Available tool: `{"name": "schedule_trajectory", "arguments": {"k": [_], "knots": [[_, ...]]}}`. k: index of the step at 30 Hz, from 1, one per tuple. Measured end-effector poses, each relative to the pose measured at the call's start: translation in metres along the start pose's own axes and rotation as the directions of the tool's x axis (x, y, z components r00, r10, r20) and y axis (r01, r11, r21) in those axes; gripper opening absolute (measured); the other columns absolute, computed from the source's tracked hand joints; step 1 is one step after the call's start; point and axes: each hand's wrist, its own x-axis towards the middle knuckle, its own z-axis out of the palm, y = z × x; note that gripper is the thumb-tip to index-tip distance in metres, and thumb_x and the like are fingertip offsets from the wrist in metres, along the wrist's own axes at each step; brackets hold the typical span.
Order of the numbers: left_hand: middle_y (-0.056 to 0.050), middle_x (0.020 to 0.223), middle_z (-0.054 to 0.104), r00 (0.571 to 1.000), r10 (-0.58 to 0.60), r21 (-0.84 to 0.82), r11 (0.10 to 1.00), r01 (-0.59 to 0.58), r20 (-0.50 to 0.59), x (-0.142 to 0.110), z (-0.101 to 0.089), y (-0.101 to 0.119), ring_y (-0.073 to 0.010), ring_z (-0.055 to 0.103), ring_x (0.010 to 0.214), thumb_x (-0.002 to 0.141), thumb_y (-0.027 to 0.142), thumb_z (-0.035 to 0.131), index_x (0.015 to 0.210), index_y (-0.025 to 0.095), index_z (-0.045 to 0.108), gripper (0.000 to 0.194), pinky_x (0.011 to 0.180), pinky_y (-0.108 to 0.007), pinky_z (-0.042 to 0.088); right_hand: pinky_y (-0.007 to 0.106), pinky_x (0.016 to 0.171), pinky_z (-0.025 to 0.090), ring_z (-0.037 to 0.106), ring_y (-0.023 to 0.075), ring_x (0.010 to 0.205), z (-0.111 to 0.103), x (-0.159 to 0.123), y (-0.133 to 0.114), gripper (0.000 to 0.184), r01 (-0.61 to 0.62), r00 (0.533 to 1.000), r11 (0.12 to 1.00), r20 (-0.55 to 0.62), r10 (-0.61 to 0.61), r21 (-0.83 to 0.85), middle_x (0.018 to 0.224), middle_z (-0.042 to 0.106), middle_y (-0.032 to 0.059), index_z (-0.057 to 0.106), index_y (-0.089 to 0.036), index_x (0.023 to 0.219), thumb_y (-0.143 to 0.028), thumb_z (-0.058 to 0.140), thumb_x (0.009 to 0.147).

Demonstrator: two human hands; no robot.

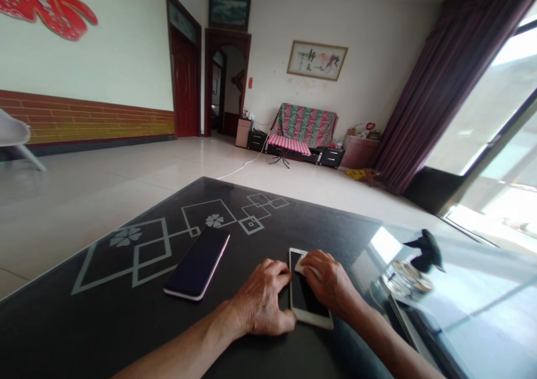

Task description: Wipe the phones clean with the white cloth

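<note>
Wiping apparently under way: left hand [265,296], spread wide, braces phone [312,317]; right hand [331,281] pinches tissue [299,265]; next stroke requires steadiness.

On my feed, left forearm [180,340] slants in from lower left | left hand [266,298] palm down, fingers curled, thumb spread below them | right forearm [388,334] angles in from lower right | right hand [329,281] back up, fingers bent and bunched, pointing up-left | I read both wrists bare
</note>
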Motion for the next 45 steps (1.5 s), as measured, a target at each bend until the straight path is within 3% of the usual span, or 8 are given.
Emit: {"name": "schedule_trajectory", "arguments": {"k": [8,18,25,30,36,45], "knots": [[-0.007,0.107,0.059,1.000,-0.004,0.006,1.000,0.004,0.007,0.000,-0.002,0.001,-0.0260,0.052,0.097,0.059,0.030,0.067,0.100,0.018,0.066,0.043,0.091,-0.035,0.044,0.033,0.082,0.046,0.061,0.0182,0.083,0.018,0.028,0.019,0.024,-0.050,0.997,0.997,-0.066,0.046,-0.060,0.087,0.068,0.0052,0.066,-0.020,0.083,-0.018,0.042,0.086],[-0.006,0.108,0.058,1.000,0.006,0.016,1.000,-0.006,0.009,0.000,-0.003,0.004,-0.0243,0.051,0.097,0.062,0.030,0.067,0.105,0.020,0.066,0.045,0.091,-0.034,0.044,0.036,0.086,0.046,0.060,0.0194,0.089,0.010,0.002,0.029,0.025,-0.066,0.993,0.993,-0.099,0.056,-0.101,0.096,0.067,0.0067,0.066,-0.021,0.093,-0.024,0.041,0.090],[-0.007,0.112,0.057,1.000,0.002,0.041,0.999,-0.003,0.020,0.000,-0.001,0.001,-0.0256,0.049,0.101,0.061,0.030,0.068,0.118,0.018,0.062,0.058,0.094,-0.036,0.043,0.035,0.084,0.048,0.061,0.0192,0.090,0.005,-0.002,0.028,0.026,-0.070,0.992,0.995,-0.106,0.062,-0.075,0.099,0.067,0.0073,0.067,-0.020,0.095,-0.024,0.041,0.090],[-0.007,0.112,0.058,1.000,0.005,0.027,1.000,-0.006,0.031,0.001,-0.001,-0.001,-0.0253,0.050,0.100,0.062,0.033,0.069,0.115,0.019,0.064,0.055,0.093,-0.036,0.044,0.036,0.086,0.049,0.062,0.0197,0.091,0.001,-0.012,0.023,0.028,-0.062,0.995,0.996,-0.077,0.057,-0.064,0.101,0.067,0.0073,0.067,-0.020,0.099,-0.025,0.042,0.090],[-0.007,0.113,0.057,1.000,0.006,0.010,1.000,-0.006,0.012,-0.001,0.001,-0.003,-0.0255,0.049,0.100,0.061,0.031,0.070,0.117,0.019,0.064,0.057,0.093,-0.036,0.044,0.033,0.085,0.051,0.062,0.0198,0.095,-0.011,-0.045,0.005,0.025,-0.060,0.997,0.998,-0.045,0.060,-0.006,0.107,0.065,0.0078,0.065,-0.021,0.105,-0.025,0.044,0.091],[-0.006,0.112,0.057,1.000,0.014,-0.004,1.000,-0.014,-0.001,0.000,0.005,-0.005,-0.0247,0.049,0.099,0.060,0.030,0.072,0.114,0.020,0.065,0.055,0.091,-0.035,0.045,0.027,0.088,0.051,0.060,0.0180,0.103,-0.032,-0.089,-0.028,0.024,-0.011,0.995,0.999,0.102,0.007,0.040,0.114,0.062,0.0067,0.062,-0.024,0.111,-0.024,0.048,0.092]]}}
